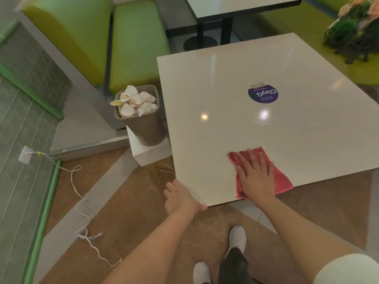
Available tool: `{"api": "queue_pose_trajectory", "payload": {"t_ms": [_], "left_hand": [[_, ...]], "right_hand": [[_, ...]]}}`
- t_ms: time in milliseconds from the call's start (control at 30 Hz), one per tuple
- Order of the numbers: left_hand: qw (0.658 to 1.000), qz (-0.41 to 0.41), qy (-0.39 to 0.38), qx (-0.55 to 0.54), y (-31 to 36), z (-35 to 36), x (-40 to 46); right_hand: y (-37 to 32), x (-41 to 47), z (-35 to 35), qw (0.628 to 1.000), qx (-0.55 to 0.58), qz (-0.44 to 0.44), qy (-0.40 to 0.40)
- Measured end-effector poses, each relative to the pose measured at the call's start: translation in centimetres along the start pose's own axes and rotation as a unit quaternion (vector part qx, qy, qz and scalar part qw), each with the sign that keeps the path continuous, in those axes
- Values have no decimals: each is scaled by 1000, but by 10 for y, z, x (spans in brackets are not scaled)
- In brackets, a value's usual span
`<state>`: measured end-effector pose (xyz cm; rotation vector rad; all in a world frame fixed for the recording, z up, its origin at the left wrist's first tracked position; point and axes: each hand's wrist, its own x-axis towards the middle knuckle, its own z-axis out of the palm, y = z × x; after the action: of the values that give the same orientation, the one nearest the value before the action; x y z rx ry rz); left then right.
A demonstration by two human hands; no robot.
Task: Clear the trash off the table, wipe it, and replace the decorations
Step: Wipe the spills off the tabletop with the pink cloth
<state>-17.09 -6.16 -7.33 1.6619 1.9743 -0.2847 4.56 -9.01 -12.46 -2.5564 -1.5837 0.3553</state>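
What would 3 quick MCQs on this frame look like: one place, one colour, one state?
1. Where is the bin?
A. On the table
B. Beside the table's left edge
C. On the bench

2. What colour is the cloth?
A. Red
B. Blue
C. White

3. What is the right hand doing?
A. Hanging free
B. Gripping the bin
C. Pressing flat on the cloth

Answers:
1 B: it stands on a white block against the table.
2 A: red fabric shows around the hand.
3 C: straight fingers lie on the cloth; the left hand grips the table corner.
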Motion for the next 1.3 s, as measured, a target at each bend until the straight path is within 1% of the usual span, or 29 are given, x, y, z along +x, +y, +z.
{"api": "queue_pose_trajectory", "payload": {"t_ms": [33, 67, 133, 200, 267, 367, 567, 667, 733, 833, 867, 900, 1000, 1067, 1133, 1200, 1233, 1300], "left_hand": [[1000, 5, 2, -11, -2, 1, 0], [1000, 11, 5, -19, -4, 1, -1], [999, 16, 13, -32, -8, 2, 0], [999, 21, 21, -38, -10, 4, 1], [998, 23, 31, -45, -11, 6, 1], [998, 23, 41, -43, -11, 7, 3], [999, 12, 40, -24, -9, 7, 4], [999, 6, 34, -32, -9, 7, 3], [999, 1, 33, -40, -12, 6, 4], [999, 7, 27, -27, -10, 6, 1], [999, 5, 23, -25, -10, 6, 1], [999, 6, 20, -24, -8, 5, 0], [1000, -5, 12, -19, -5, 4, -2], [1000, -5, 14, -8, -1, 4, -4], [1000, -6, 21, 1, 2, 4, -5], [1000, -9, 23, 16, 4, 6, -5], [999, -11, 22, 26, 5, 7, -6], [998, -20, 16, 50, 9, 7, -6]], "right_hand": [[-6, -1, 2, 1000, -8, 4, 4], [-13, -3, 4, 1000, -18, -14, 3], [-36, -8, 9, 994, -31, -107, -15], [-62, -12, 13, 979, -33, -199, -33], [-90, -9, 18, 965, -30, -256, -44], [-121, 14, 19, 957, -40, -282, -61], [-155, 84, 16, 960, -39, -255, -105], [-157, 85, 18, 962, -48, -253, -94], [-150, 70, 18, 949, -56, -298, -86], [-109, 39, 14, 923, -60, -372, -81], [-92, 32, 11, 925, -56, -370, -73], [-70, 27, 7, 936, -51, -343, -62], [-14, 25, -3, 978, -31, -204, -30], [7, 27, -7, 992, -24, -119, -25], [4, 24, -5, 998, -12, -61, -21], [-17, 12, 1, 1000, -1, -27, -10], [-30, 4, 5, 1000, 6, -26, -6], [-53, -15, 13, 998, 5, -57, -9]]}}
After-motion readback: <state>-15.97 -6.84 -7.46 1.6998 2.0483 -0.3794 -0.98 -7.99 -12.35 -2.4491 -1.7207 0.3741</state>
